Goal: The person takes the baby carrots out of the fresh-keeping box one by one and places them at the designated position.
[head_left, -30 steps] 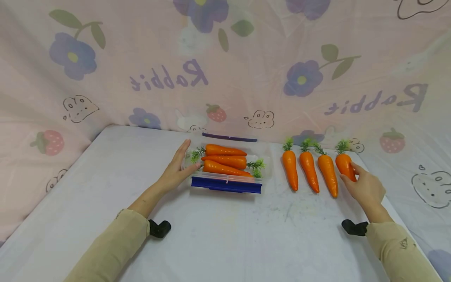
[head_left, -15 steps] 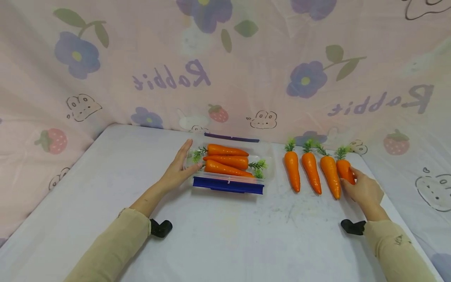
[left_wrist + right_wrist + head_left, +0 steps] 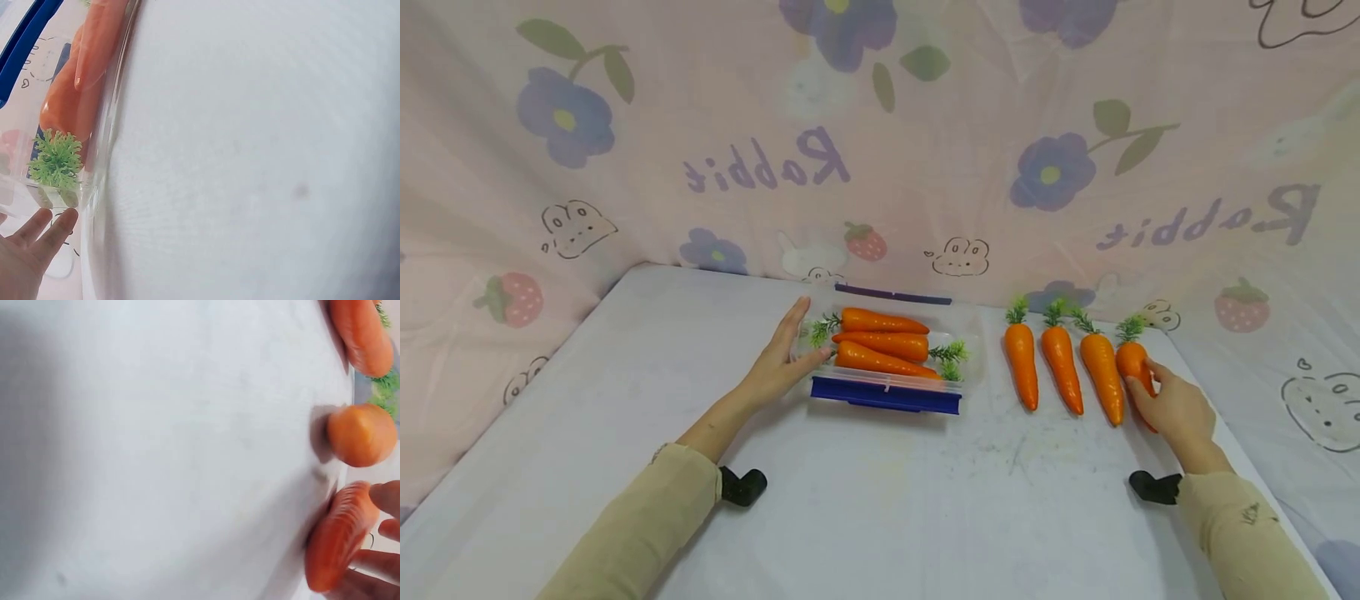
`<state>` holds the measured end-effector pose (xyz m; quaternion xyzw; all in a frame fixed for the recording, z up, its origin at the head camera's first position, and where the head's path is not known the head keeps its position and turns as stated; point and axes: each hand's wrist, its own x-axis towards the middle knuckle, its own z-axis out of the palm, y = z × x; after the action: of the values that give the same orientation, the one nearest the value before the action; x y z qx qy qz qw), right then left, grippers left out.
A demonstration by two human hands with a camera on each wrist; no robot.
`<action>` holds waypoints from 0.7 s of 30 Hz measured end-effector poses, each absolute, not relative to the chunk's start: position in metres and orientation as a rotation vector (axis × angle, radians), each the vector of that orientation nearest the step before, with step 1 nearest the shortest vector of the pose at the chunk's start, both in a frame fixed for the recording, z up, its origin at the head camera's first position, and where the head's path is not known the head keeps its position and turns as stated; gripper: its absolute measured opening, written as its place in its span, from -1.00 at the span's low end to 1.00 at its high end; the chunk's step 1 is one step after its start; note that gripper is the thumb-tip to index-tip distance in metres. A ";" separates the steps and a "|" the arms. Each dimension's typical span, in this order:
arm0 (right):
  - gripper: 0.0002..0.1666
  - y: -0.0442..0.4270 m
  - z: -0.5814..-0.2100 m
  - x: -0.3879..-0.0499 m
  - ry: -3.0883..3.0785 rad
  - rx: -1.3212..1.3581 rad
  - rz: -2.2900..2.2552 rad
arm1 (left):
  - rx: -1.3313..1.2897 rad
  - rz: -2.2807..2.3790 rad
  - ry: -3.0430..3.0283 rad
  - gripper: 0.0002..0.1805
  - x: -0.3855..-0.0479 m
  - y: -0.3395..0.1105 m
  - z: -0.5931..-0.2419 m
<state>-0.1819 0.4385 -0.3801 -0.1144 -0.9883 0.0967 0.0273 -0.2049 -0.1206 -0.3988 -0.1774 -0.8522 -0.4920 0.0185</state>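
Observation:
In the head view, a clear plastic box [image 3: 967,333] with blue latch flaps holds three orange toy carrots [image 3: 883,345] lying lengthwise, their green tops at either end. My left hand [image 3: 778,358] rests against the box's left end, fingers straight; the left wrist view shows the fingertips [image 3: 67,219] at the clear wall. On the right, my right hand [image 3: 1176,408] holds the rightmost carrot [image 3: 1131,361] between thumb and fingers. That carrot lies on the table, partly hidden by the hand, its tip showing below. In the right wrist view, fingers [image 3: 381,559] touch this carrot [image 3: 337,540].
Left of the held carrot, three more carrots lie in a row, tops away from me: the nearest neighbour [image 3: 1102,379], a middle one [image 3: 1062,367] and a left one [image 3: 1021,367]. The white table [image 3: 880,500] meets a patterned cloth [image 3: 895,167] behind.
My right hand has drawn the rightmost carrot slightly toward me and left, closer to its neighbour; its tip now shows. The left hand and box stay put, apart from a slight camera shift.

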 end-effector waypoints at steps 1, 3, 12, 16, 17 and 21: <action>-0.15 0.439 -0.380 -0.181 -3.049 -0.355 0.299 | -0.549 -1.527 -2.648 -0.09 -0.205 -0.121 -0.399; -0.17 0.440 -0.378 -0.180 -3.042 -0.358 0.303 | -0.551 -1.527 -2.649 -0.09 -0.204 -0.120 -0.398; -0.24 0.437 -0.367 -0.176 -3.047 -0.377 0.318 | -0.551 -1.523 -2.649 -0.09 -0.203 -0.120 -0.397; -0.25 0.435 -0.365 -0.176 -3.022 -0.379 0.325 | -0.551 -1.526 -2.650 -0.09 -0.203 -0.120 -0.397; -0.25 0.435 -0.364 -0.176 -3.015 -0.373 0.325 | -0.550 -1.525 -2.651 -0.09 -0.203 -0.120 -0.397; -0.24 0.429 -0.359 -0.178 -2.989 -0.338 0.329 | -0.551 -1.522 -2.649 -0.10 -0.203 -0.120 -0.396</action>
<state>-0.1780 0.4287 -0.3589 -0.1114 -0.9861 0.1086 0.0580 -0.2029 -0.1198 -0.3964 -0.1775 -0.8532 -0.4901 0.0188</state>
